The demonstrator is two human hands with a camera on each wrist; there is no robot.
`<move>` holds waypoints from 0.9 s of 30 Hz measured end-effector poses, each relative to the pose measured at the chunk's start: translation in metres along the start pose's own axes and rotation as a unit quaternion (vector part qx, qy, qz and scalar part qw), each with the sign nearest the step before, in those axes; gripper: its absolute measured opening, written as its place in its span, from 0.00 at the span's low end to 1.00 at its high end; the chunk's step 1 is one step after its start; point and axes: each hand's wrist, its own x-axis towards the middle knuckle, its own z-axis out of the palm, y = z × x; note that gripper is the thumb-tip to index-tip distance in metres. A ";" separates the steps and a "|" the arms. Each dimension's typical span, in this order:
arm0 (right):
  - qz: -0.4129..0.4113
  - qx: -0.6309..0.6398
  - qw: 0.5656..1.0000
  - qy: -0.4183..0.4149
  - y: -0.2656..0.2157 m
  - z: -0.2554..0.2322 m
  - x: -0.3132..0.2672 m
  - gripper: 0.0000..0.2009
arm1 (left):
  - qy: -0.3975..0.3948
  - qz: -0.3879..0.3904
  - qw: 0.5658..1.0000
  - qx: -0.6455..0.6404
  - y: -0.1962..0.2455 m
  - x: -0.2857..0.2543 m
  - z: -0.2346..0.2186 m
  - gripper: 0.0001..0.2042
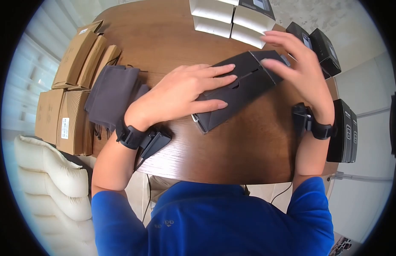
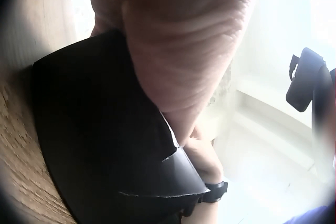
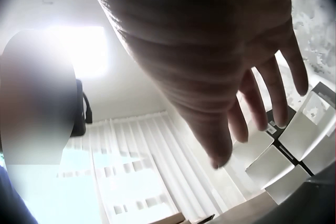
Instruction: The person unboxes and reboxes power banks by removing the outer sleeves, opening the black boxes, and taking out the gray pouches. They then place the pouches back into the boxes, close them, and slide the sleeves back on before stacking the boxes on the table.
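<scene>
The left hand (image 1: 176,91) is resting flat on the black box (image 1: 243,87). The right hand (image 1: 298,64) is hovering open beside it.

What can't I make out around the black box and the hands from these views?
- Head view: the black box's inside, hidden by its dark outer panels.
- Head view: whether the right hand's thumb touches the box; it overlaps it from above.
- Left wrist view: the left hand's fingertips, out of sight beyond the palm.
- Head view: print on the carton label, too small.
- Head view: the white boxes' far ends, cut off by the top edge.
</scene>
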 end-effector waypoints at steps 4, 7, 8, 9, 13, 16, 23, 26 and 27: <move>0.155 0.161 0.974 0.039 0.021 -0.019 -0.030 0.12 | 0.004 -0.033 0.996 -0.080 -0.001 -0.001 0.003 0.21; 0.309 0.295 0.904 -0.002 0.036 -0.012 -0.065 0.15 | 0.026 -0.059 0.989 -0.134 -0.002 -0.001 0.007 0.18; 0.349 0.297 0.889 0.002 0.042 -0.006 -0.076 0.17 | 0.027 -0.075 0.985 -0.153 -0.002 -0.001 0.007 0.17; 0.389 0.301 0.871 0.007 0.047 0.000 -0.085 0.19 | 0.026 -0.071 0.985 -0.154 -0.002 -0.001 0.007 0.17; 0.447 0.408 0.796 -0.008 0.062 0.017 -0.101 0.23 | 0.018 -0.087 0.981 -0.174 0.002 0.000 0.005 0.17; 0.380 0.507 0.769 0.084 0.078 0.026 -0.102 0.24 | 0.001 -0.080 0.976 -0.204 0.000 0.001 0.002 0.17; 0.240 0.343 0.868 0.265 0.063 0.026 -0.112 0.25 | 0.004 -0.054 0.960 -0.275 -0.007 0.000 0.009 0.12; 0.151 0.273 0.906 0.285 0.030 0.024 -0.108 0.29 | -0.010 -0.044 0.954 -0.295 -0.003 0.001 0.009 0.11; 0.127 0.154 0.941 0.272 0.019 0.022 -0.108 0.31 | -0.020 -0.053 0.946 -0.318 -0.001 0.001 0.010 0.11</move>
